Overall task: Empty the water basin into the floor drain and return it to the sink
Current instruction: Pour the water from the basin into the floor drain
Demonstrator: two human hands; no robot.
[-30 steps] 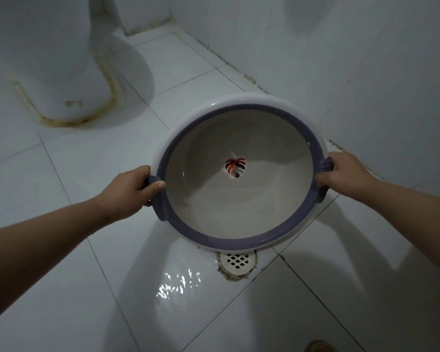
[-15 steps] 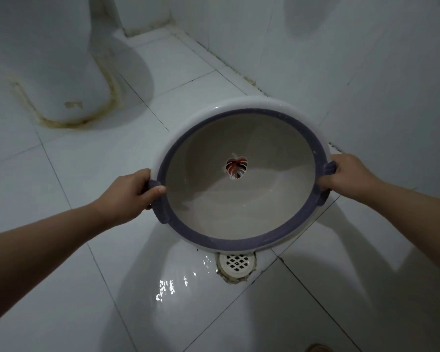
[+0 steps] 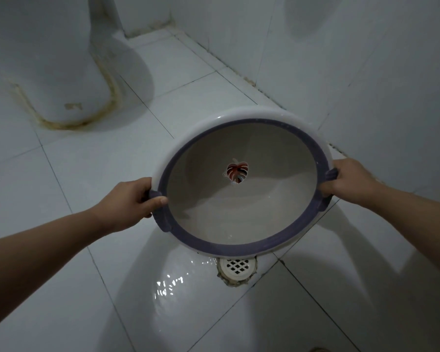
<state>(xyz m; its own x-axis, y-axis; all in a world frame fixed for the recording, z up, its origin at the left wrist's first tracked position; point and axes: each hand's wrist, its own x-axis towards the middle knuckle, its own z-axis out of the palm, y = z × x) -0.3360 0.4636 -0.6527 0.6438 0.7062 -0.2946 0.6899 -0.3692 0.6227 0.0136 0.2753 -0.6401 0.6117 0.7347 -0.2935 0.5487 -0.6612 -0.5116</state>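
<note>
A round white water basin (image 3: pixel 241 214) with a purple rim and a red leaf mark in its bottom is held above the floor, tilted toward me. My left hand (image 3: pixel 130 199) grips its left purple handle and my right hand (image 3: pixel 351 180) grips the right handle. The inside looks nearly empty, with only a thin wet film low down. The white grated floor drain (image 3: pixel 236 268) sits just below the basin's near edge, its far part hidden by the rim. Water glistens on the tile (image 3: pixel 170 283) left of the drain.
A white toilet base (image 3: pixel 61 72) with stained sealant stands at the upper left. A tiled wall (image 3: pixel 366 72) runs along the right, close behind the basin. White floor tiles (image 3: pixel 74 161) stretch to the left and toward me.
The basin has sunk slightly in view and levelled a little, with both hands still on the handles. The wet patch beside the drain has shifted.
</note>
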